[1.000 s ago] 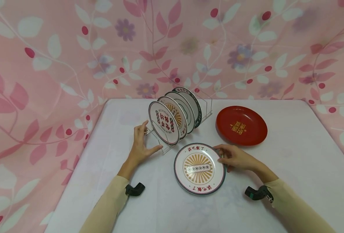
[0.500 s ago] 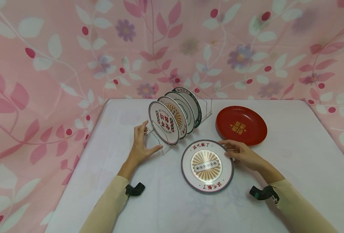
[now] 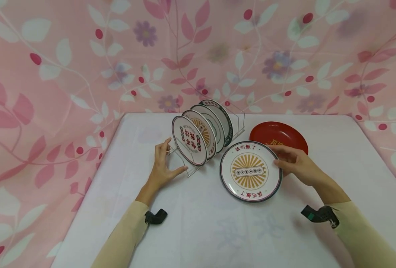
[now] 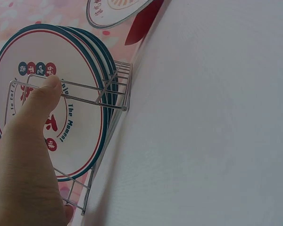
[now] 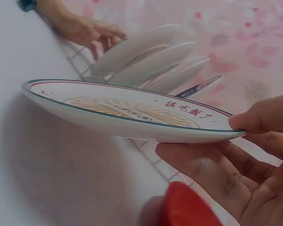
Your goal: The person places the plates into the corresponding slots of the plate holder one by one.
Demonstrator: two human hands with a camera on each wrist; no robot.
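My right hand (image 3: 296, 163) pinches the right rim of a round white plate (image 3: 250, 172) with an orange sunburst centre and red characters. In the right wrist view, the thumb lies on top of the plate (image 5: 132, 110) and the fingers are beneath; a shadow below shows it raised off the table. At the near end of a wire dish rack (image 3: 192, 172), my left hand (image 3: 161, 167) holds the frame, thumb on one side and fingers on the other. Several plates stand tilted in the rack, the front one (image 3: 189, 140) bearing red characters.
A red oval dish (image 3: 285, 133) with gold characters lies behind the held plate, which partly covers it. White cloth covers the table (image 3: 191, 230). A pink floral curtain (image 3: 117, 56) hangs behind its far edge.
The right hand has carried the sunburst plate up and to the right, from the middle of the table to in front of the red dish. My left hand stays on the rack.
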